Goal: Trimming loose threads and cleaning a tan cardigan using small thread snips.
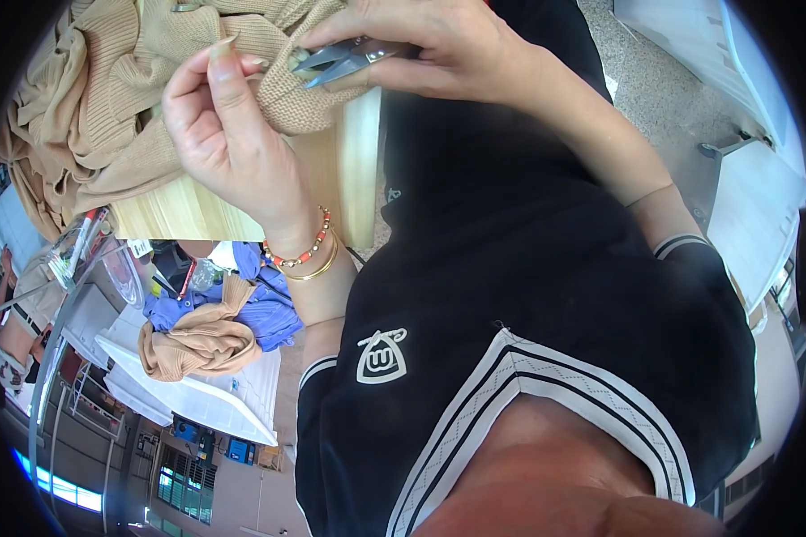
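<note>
A tan ribbed knit garment (166, 49) lies bunched at the edge of a pale wooden table (358, 170). My right hand (430, 45) holds a pair of thread snips (358, 59), blades pointing left at a fold of the knit. The blade tips are apart and sit right by the fabric. Left of them, my left hand (233, 143) is closed, thumb and fingers drawn together at the knit. What it pinches, a thread or a bit of fabric, is too small to make out. A beaded bracelet and a gold bangle circle my left wrist.
Below the table at left, a white bin (233, 394) carries a tan knit piece (197, 345) and blue cloth (269, 309). Beside it are a clear container (121, 273) and pens (85, 233). White panels (752, 215) stand at the right. Another person is partly visible far left.
</note>
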A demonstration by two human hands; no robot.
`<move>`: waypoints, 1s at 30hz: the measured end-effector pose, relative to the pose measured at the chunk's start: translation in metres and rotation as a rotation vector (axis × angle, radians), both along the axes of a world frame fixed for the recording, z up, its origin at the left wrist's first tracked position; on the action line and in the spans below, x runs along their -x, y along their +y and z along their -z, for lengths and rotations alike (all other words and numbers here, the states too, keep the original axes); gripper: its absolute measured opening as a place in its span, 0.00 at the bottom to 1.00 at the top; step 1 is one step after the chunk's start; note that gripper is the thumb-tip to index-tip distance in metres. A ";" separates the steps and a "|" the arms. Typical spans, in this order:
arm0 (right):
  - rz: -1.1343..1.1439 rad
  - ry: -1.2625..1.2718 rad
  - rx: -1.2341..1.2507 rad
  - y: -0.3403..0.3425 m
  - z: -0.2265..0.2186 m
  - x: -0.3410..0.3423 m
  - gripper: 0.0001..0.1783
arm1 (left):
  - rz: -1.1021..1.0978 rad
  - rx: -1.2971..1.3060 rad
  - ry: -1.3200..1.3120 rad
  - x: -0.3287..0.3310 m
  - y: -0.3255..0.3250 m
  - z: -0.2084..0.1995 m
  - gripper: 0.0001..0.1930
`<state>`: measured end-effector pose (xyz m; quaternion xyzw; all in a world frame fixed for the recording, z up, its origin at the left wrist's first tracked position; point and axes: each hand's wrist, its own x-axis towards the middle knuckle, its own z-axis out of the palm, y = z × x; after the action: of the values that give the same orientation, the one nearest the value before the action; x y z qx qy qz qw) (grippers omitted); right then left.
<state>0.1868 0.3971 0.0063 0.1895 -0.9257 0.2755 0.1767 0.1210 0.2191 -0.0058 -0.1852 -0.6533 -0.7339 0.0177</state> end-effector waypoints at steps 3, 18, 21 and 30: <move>-0.021 -0.010 0.055 0.000 0.012 0.003 0.20 | 0.020 -0.059 -0.030 0.000 0.001 0.000 0.05; 0.047 -0.346 0.997 -0.007 0.020 0.004 0.10 | 0.009 0.709 0.496 -0.012 -0.013 -0.010 0.09; -0.009 -0.084 0.841 -0.009 0.018 0.002 0.09 | 0.001 0.655 0.358 -0.019 -0.010 -0.013 0.07; 0.174 -0.213 0.677 -0.010 0.007 -0.003 0.12 | 0.064 0.630 0.551 -0.002 -0.011 0.000 0.02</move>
<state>0.1900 0.3876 -0.0006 0.0111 -0.8078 0.5686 0.1547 0.1235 0.2082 -0.0060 -0.3911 -0.8106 -0.4213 0.1114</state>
